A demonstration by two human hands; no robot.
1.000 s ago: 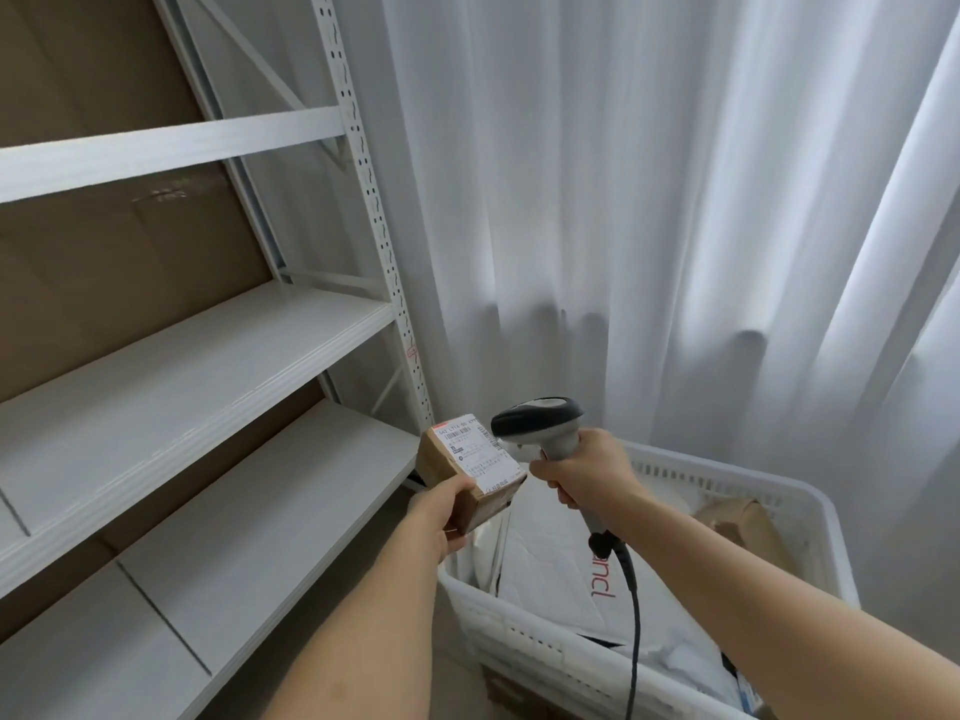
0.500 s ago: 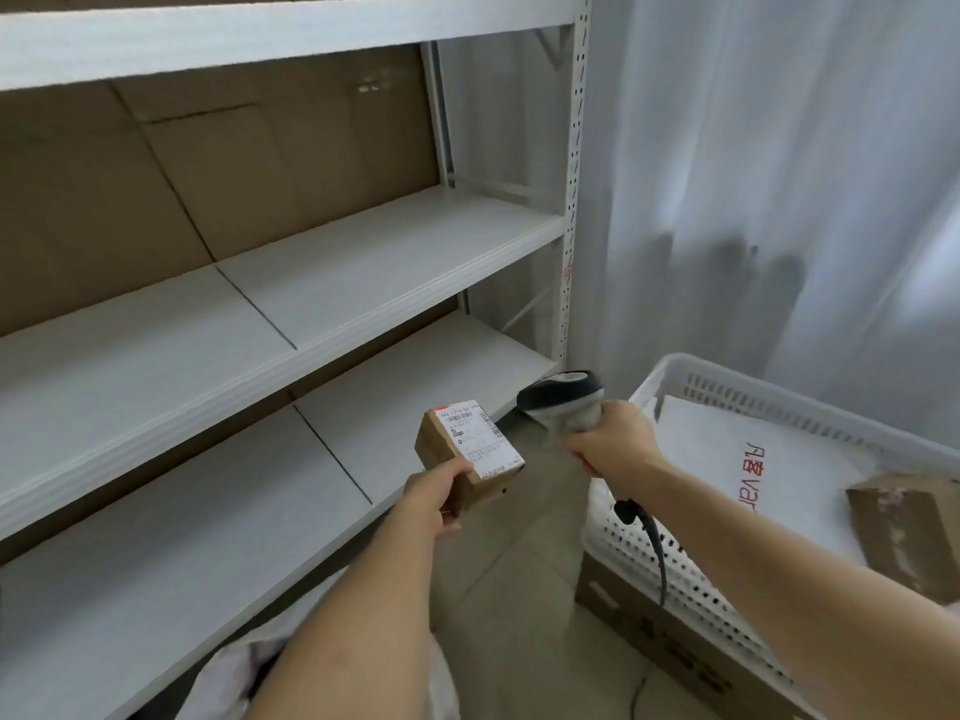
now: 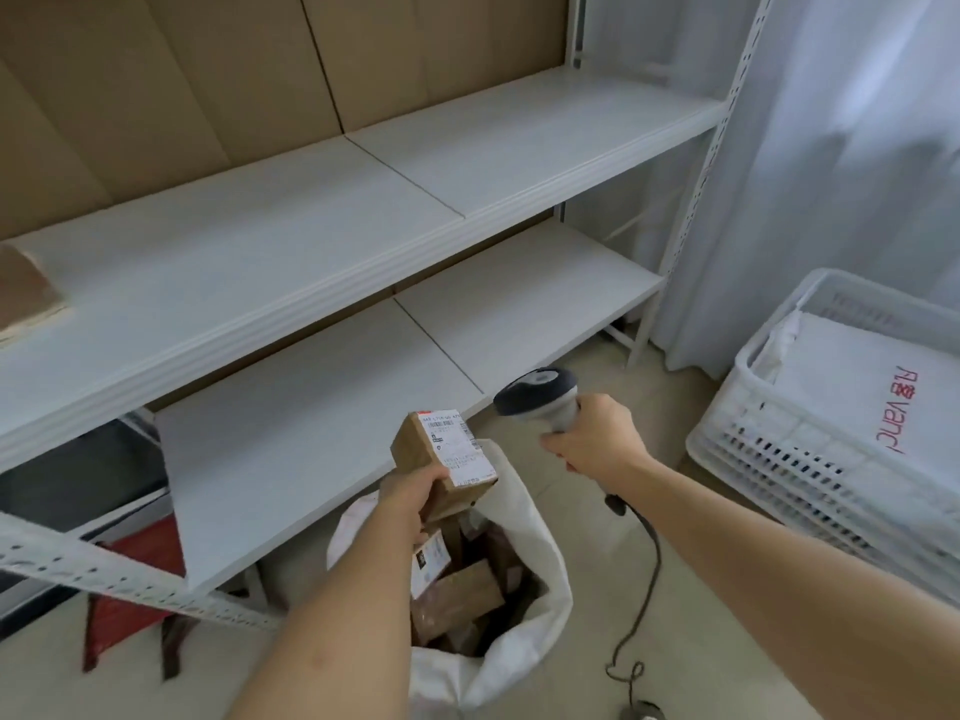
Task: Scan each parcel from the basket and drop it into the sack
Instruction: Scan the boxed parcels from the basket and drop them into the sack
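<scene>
left hand (image 3: 415, 493) grips one small cardboard parcel (image 3: 445, 462), fingers curled round its lower end, white shipping label facing up. parcel sits directly above the open mouth of the white sack (image 3: 524, 605), not touching it. right hand (image 3: 597, 439) is clenched round the handle of one barcode scanner (image 3: 540, 394), grey head aimed left toward the parcel, just beside it but apart. one dark cable (image 3: 644, 574) runs from the scanner handle down to the floor.

sack stands on the floor in front of the shelving, mouth open. inside: at least four brown parcels visible, one with a white label; exact count can't be told, they overlap.

one white plastic basket (image 3: 769, 439) at right, well apart from the sack. in it one white mailer bag (image 3: 862, 397) with red lettering, plus what looks like a second white bag tucked behind it, unclear.

white metal shelving unit (image 3: 363, 241), two shelf levels in view. one brown cardboard piece (image 3: 26, 293) on the upper level at far left. one red item (image 3: 135, 589) low on the floor under the lower shelf, blurred. white curtain (image 3: 857, 148) behind the basket.
</scene>
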